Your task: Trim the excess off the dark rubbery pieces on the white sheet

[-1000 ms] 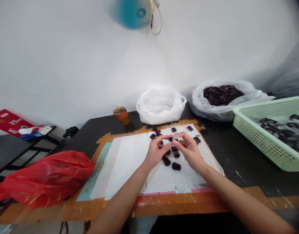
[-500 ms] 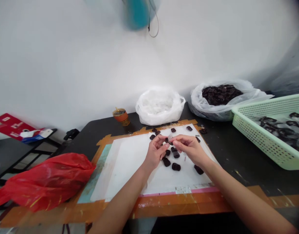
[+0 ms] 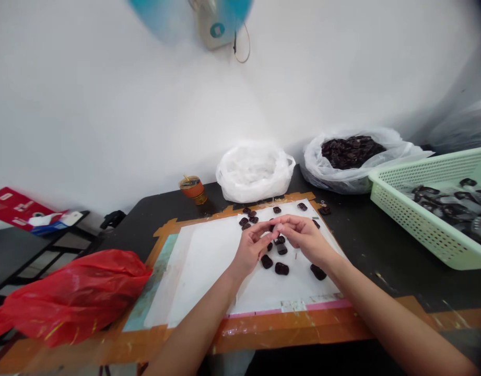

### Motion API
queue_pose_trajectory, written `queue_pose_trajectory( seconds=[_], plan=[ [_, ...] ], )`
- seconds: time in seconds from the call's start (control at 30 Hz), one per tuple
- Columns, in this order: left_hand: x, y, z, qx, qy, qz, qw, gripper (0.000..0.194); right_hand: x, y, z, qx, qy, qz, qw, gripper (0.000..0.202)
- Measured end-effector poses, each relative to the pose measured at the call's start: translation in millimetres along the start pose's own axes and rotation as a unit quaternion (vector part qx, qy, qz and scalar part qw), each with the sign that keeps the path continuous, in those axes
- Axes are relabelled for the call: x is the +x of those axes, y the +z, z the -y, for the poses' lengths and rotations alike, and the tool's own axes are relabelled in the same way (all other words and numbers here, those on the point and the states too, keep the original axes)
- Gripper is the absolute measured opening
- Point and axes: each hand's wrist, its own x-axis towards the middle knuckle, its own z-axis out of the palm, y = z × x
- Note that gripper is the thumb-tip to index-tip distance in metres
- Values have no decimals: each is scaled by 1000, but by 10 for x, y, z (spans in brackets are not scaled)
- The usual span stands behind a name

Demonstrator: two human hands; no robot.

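Note:
My left hand (image 3: 253, 244) and my right hand (image 3: 302, 236) meet fingertip to fingertip above a white sheet (image 3: 209, 261). Between the fingers of the left hand shows a bit of a small dark brown piece (image 3: 272, 228). The right hand's thumb and fingers are pinched against it; anything else they hold is hidden. Scattered on the sheet around and below both hands are several glossy, rounded dark pieces, such as one dark piece (image 3: 281, 268) in front and another dark piece (image 3: 317, 272) near the right forearm.
Behind the sheet stand an amber cup (image 3: 193, 190), a white plastic bag (image 3: 248, 183) with whitish contents, and a clear bag (image 3: 316, 169) full of dark pieces. A pale green basket (image 3: 424, 224) holds wrapped dark items at right. A red bag (image 3: 79, 292) lies left. A fan (image 3: 220, 26) hangs above.
My fingertips have closed together, covering the small clear bit seen between them before. The right hand has shifted slightly left. The view has tilted a little, showing more of the fan.

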Motion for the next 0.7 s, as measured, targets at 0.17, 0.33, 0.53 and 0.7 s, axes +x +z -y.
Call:
queue_pose_trajectory(
  seconds=[0.17, 0.33, 0.53, 0.7],
  plan=[
    [3, -14, 6, 16, 1, 2, 1000, 39, 5, 5, 23, -48, 3, -21, 999, 26],
    [21, -25, 17, 22, 15, -19, 999, 38, 23, -16, -32, -35, 65, -48, 996, 28],
    [28, -27, 31, 85, 20, -21, 996, 30, 34, -21, -86, -13, 104, -68, 992, 30],
    [29, -23, -1, 144, 43, -34, 988, 29, 24, -7, -36, -53, 86, -47, 994, 27]
  ],
)
